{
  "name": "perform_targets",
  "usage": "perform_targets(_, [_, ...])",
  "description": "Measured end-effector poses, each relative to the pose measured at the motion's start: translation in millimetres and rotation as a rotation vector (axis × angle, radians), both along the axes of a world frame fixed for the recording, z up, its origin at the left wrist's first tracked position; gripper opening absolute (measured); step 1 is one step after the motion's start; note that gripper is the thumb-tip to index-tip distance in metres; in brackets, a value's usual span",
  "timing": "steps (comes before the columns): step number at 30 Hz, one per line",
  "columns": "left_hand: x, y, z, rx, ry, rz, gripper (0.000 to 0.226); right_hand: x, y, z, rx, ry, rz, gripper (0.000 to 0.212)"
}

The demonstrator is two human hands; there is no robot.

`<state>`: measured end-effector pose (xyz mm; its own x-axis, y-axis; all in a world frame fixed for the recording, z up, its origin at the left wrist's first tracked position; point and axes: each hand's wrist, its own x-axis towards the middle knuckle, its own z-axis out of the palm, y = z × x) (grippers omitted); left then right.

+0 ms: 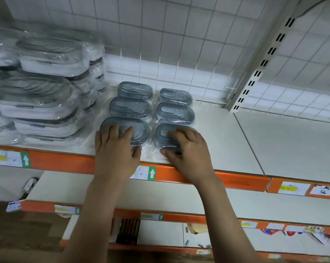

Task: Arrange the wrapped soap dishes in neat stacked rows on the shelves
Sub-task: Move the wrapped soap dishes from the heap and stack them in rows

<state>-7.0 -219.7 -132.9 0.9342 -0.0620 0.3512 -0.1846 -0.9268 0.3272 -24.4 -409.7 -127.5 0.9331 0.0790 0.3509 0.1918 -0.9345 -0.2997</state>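
- Wrapped white stacks (44, 103): piled at shelf (236, 145) left.
- Left hand (116, 147): grasping front left soap dish (139, 130), squaring its row.
- Right hand (187, 147): grasping front right soap dish (161, 134), apparently aligning it with the shelf edge.

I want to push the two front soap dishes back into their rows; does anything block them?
Yes. Each front dish, left and right, has a second dish directly behind it, so neither can slide further back.
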Motion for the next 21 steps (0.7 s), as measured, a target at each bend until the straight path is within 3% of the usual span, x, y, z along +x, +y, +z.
perform_targets(6, [-14.0, -46.2, 18.4, -0.106, -0.171, -0.065, 0.043, -12.1, -26.8, 17.4, 0.173, 0.003, 0.133, 0.058])
perform_targets(12, [-35.7, -134.1, 22.9, -0.141, -0.229, -0.057, 0.038, -34.0, -117.1, 26.3, 0.144, -0.003, 0.175, 0.050])
perform_targets(21, [-105.5, -282.0, 8.4, -0.191, -0.059, -0.029, 0.041, -96.2, -274.8, 11.1, 0.074, 0.039, 0.086, 0.047])
